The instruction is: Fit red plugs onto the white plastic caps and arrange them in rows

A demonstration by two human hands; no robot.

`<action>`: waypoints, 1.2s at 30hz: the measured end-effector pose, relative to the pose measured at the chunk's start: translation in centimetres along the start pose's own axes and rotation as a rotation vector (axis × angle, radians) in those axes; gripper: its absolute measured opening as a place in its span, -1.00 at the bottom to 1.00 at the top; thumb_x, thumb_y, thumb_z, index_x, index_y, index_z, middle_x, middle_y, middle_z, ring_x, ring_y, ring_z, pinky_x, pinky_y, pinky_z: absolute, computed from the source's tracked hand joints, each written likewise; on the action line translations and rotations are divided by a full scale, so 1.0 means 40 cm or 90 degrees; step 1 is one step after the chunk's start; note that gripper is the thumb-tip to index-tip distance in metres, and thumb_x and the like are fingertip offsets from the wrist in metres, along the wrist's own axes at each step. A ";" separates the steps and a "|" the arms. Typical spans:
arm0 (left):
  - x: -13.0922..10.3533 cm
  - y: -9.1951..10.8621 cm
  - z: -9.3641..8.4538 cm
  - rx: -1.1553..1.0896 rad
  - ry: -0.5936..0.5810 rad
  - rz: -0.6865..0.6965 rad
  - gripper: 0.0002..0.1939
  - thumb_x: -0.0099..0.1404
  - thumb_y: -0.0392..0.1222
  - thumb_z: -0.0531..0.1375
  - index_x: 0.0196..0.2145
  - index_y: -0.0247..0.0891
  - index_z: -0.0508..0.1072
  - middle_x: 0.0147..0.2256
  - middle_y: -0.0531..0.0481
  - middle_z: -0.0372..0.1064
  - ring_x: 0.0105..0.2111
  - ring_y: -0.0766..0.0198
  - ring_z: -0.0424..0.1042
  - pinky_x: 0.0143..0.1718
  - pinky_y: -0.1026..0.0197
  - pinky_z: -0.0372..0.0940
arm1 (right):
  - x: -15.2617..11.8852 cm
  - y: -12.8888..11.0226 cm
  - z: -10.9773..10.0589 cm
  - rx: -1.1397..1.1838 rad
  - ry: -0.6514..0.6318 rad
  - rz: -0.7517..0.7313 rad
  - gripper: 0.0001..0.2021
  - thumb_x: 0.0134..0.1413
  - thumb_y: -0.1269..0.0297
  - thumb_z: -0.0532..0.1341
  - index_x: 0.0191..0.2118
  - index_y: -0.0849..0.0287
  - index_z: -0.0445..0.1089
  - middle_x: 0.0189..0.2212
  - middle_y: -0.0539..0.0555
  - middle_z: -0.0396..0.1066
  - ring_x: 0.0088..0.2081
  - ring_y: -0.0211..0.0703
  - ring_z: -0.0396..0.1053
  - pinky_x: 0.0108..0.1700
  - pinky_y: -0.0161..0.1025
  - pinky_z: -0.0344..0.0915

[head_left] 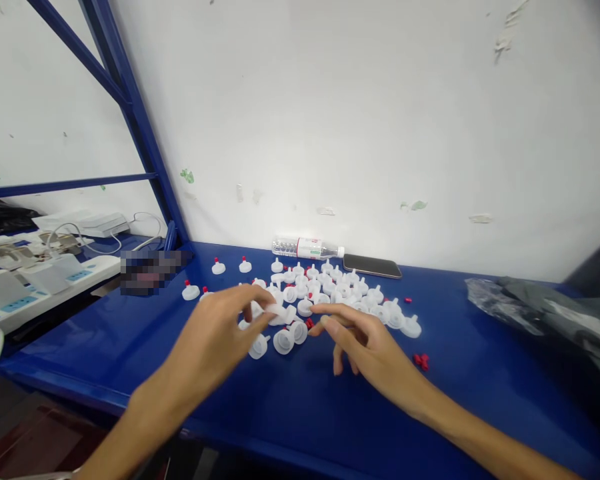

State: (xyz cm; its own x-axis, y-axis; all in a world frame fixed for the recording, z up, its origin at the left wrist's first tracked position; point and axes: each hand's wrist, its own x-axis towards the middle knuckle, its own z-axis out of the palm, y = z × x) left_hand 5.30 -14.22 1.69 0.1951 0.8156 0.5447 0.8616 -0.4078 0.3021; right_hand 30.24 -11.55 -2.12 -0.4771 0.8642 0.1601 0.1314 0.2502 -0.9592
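In the head view my left hand (230,320) pinches a white spouted cap (279,311) between thumb and fingertips, tilted above the pile. My right hand (357,333) hovers at the pile's front edge, fingers loosely bent and apart, with nothing visible in them. Just beyond its fingertips lie small red tips (309,323). Many loose white spouted caps (283,341) spread under and behind both hands. On the left stand several white caps with red tips on their spouts, such as this capped one (191,291).
A clear plastic bottle (307,248) lies along the wall beside a dark phone (373,266). More red tips (421,361) sit right of my right hand. Power strips (55,283) and cables occupy the left; plastic bags (545,313) lie right. A blue metal post (140,127) rises at left.
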 end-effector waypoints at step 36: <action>0.048 -0.186 0.035 0.304 -0.233 -0.214 -0.64 0.42 -0.30 0.00 -0.06 -0.19 0.58 -0.03 -0.24 0.57 0.06 -0.08 0.50 -0.16 0.14 0.32 | 0.010 0.016 -0.009 -0.107 0.023 0.077 -0.53 0.19 -0.15 0.30 0.02 0.12 0.49 -0.61 -0.07 0.36 -0.54 -0.20 0.38 -0.51 -0.31 0.12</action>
State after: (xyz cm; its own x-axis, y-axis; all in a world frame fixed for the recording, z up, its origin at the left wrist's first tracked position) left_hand -0.07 -9.05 -0.61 -0.0455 0.9865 0.1573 0.9987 0.0484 -0.0148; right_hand 30.44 -10.90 -2.59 -0.4179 0.9066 0.0577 0.3299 0.2107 -0.9202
